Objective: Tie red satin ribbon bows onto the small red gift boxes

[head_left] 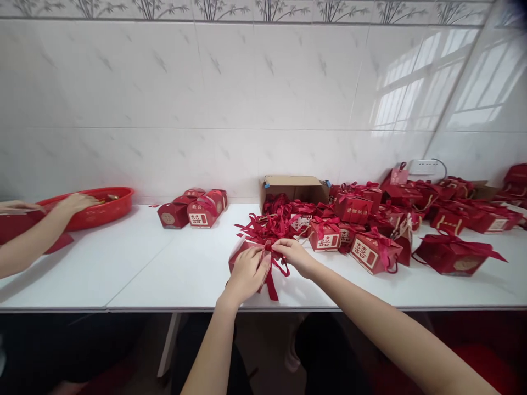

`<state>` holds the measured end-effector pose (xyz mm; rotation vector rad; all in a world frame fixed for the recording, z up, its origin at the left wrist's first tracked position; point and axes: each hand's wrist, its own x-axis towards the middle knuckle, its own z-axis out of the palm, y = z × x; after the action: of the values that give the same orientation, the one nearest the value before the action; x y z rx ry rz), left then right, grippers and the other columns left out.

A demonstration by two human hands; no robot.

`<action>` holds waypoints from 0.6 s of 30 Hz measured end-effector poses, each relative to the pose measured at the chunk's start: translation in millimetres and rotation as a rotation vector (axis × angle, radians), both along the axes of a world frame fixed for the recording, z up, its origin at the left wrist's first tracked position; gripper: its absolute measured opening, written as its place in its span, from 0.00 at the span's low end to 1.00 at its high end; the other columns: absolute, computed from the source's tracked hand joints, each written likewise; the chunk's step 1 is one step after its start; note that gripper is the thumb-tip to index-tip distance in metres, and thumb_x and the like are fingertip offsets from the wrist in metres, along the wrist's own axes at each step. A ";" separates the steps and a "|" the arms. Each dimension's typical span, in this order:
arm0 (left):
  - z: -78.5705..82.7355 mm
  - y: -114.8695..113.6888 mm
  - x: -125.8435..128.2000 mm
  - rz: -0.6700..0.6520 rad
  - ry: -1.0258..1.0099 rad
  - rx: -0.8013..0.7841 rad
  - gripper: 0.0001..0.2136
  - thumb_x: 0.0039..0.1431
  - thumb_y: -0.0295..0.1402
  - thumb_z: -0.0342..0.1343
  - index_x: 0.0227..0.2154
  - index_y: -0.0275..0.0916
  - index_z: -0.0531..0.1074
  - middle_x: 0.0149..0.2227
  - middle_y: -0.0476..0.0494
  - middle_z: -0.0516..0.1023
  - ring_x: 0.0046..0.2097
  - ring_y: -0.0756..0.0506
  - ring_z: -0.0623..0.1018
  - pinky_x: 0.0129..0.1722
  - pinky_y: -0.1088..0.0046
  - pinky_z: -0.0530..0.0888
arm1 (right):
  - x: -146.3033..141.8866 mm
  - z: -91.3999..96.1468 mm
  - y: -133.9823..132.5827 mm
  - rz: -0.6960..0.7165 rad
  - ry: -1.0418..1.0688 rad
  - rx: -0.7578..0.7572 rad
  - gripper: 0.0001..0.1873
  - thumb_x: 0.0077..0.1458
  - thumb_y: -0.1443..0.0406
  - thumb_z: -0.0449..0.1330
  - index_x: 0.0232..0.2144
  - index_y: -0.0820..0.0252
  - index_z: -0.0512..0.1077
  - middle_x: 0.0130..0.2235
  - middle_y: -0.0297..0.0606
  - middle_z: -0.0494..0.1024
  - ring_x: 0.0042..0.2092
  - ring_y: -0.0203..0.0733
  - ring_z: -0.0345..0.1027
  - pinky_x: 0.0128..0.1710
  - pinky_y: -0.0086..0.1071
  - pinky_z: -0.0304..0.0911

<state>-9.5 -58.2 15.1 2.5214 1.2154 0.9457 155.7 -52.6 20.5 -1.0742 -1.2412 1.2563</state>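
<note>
A red gift box [235, 257] stands near the table's front edge, mostly hidden behind my hands. My left hand [247, 271] lies over its top, thumb and fingers closed on the red ribbon at the upper edge. From the right, my right hand [294, 255] pinches the same ribbon. One ribbon tail [272, 288] hangs down the front of the box, below the fingers. Just behind is a tangled pile of loose red ribbons [267, 226], spilling from an open cardboard carton [294, 182] by the wall.
Many ribboned red boxes [374, 251] crowd the right side of the white table [164, 274]. Several boxes without bows [201, 213] stand at the back left. Far left, a co-worker's hand [76, 203] reaches into a red basin [111, 210]. A power strip [424, 167] is against the tiled wall.
</note>
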 end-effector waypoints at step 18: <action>15.7 -29.8 25.9 0.048 -0.015 -0.073 0.17 0.65 0.37 0.39 0.48 0.40 0.69 0.48 0.40 0.75 0.52 0.43 0.72 0.55 0.59 0.67 | 11.7 -3.2 -0.8 0.060 0.102 0.079 0.22 0.37 0.49 0.66 0.23 0.60 0.66 0.19 0.27 0.65 0.21 0.31 0.53 0.23 0.28 0.48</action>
<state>16.4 -88.0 30.8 2.4355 1.2870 0.9122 167.5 -53.4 17.3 -0.9116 -1.2424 1.2808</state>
